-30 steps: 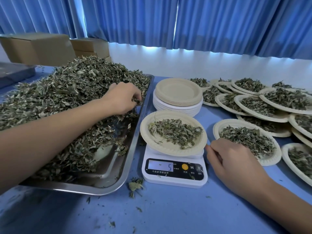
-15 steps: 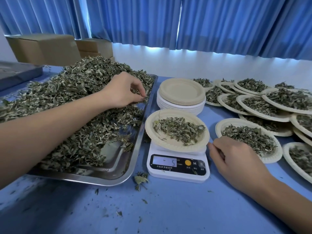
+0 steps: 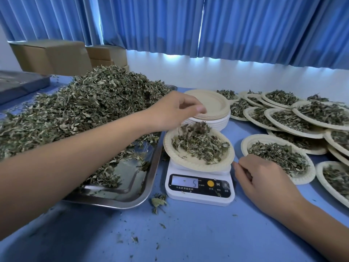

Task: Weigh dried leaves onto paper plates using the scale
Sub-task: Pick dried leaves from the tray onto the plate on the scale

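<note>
A white digital scale (image 3: 200,194) shows 5 on its display. On it sits a paper plate (image 3: 188,163) with a mound of dried leaves (image 3: 198,144). My left hand (image 3: 175,110) hovers over the plate's far edge with loosely bent fingers. A blurred clump of leaves hangs just under it, above the mound. My right hand (image 3: 264,178) rests on the blue table beside the scale, fingers relaxed, its fingertips close to the plate's right rim. At the left a big pile of dried leaves (image 3: 90,103) fills a steel tray (image 3: 120,197).
A stack of empty paper plates (image 3: 213,104) stands behind the scale. Several filled plates (image 3: 279,154) overlap across the right side of the table. Cardboard boxes (image 3: 51,55) and a dark tray (image 3: 18,84) sit at the back left. Loose leaf bits (image 3: 158,202) lie in front of the tray.
My left hand has left the leaf pile in the tray and moved right, over the plate on the scale, with leaves now under it. My right hand has stayed put.
</note>
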{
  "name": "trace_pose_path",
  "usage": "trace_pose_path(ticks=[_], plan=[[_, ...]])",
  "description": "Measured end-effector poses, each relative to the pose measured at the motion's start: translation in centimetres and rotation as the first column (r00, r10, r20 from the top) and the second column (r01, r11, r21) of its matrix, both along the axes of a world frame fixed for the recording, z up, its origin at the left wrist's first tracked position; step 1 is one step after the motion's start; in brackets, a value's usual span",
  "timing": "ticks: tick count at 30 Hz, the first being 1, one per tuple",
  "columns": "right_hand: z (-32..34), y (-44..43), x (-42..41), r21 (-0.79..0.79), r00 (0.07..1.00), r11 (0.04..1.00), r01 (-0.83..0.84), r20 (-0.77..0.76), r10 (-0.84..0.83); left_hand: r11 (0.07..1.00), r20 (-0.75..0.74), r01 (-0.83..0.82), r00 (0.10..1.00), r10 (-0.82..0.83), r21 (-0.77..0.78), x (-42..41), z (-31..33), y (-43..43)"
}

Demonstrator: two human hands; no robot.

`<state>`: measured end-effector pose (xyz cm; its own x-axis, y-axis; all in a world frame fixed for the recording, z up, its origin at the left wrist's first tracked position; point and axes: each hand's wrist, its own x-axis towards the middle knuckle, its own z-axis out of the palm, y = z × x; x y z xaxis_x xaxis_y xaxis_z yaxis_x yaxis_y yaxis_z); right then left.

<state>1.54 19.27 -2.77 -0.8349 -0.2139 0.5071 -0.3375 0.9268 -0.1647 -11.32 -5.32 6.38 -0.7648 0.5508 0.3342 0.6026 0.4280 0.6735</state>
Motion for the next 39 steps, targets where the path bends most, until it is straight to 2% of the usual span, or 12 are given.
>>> trace_pose_path(ticks=[3, 6, 9, 11, 18, 22, 25, 29, 31, 34, 37, 39], plan=[[0.0, 0.0, 0.0, -0.001, 1.000, 1.000, -0.003, -0.004, 0.003, 0.983, -0.066, -0.157, 0.986, 0.152, -0.090, -0.8, 0.1, -2.3], [0.0, 0.0, 0.0, 0.003, 1.000, 1.000, -0.006, -0.002, 0.006, 0.878, -0.073, -0.278, 0.960, 0.271, -0.390, -1.6, -1.4, -5.1], [0.0, 0.1, -0.1, 0.004, 1.000, 1.000, -0.008, -0.005, 0.008, 0.724, 0.016, -0.236, 0.946, 0.323, -0.648, -1.6, -3.0, -6.8], [0.0, 0.1, -0.1, 0.005, 1.000, 1.000, -0.012, -0.012, 0.012, 0.672, 0.022, -0.215, 0.945, 0.325, -0.709, -1.5, -3.6, -7.1], [0.0, 0.1, 0.2, 0.025, 0.999, 1.000, -0.016, -0.030, 0.016, 0.744, -0.127, -0.339, 0.936, 0.328, -0.576, -1.2, -4.2, -5.8], [0.2, 0.1, 0.4, 0.030, 0.999, 0.999, -0.009, -0.033, 0.010, 0.727, -0.190, -0.400, 0.914, 0.358, -0.558, -1.3, -4.4, -5.6], [0.2, 0.2, 0.5, 0.026, 1.000, 1.000, -0.001, -0.019, 0.002, 0.673, -0.153, -0.382, 0.914, 0.375, -0.633, -1.6, -4.6, -5.6], [0.2, 0.2, 0.4, -0.010, 1.000, 1.000, -0.001, 0.007, 0.001, 0.714, -0.127, -0.377, 0.917, 0.379, -0.591, -1.8, -4.8, -5.8], [0.2, 0.3, 0.1, -0.075, 1.000, 0.997, 0.016, 0.015, -0.015, 0.797, -0.201, -0.445, 0.895, 0.397, -0.408, -1.7, -4.4, -5.6], [0.5, 0.5, -0.4, -0.223, 0.998, 0.973, 0.057, 0.052, -0.047, 0.886, -0.183, -0.433, 0.896, 0.404, -0.166, -1.2, -3.9, -4.9], [0.8, 0.5, -1.0, -0.425, 0.981, 0.899, 0.108, 0.192, -0.027, 0.905, -0.165, -0.370, 0.926, 0.340, -0.211, -0.8, -4.1, -3.9], [1.0, 0.4, -1.4, -0.602, 0.954, 0.786, 0.142, 0.296, 0.055, 0.893, -0.173, -0.391, 0.917, 0.358, -0.222, -0.6, -4.2, -3.6]])
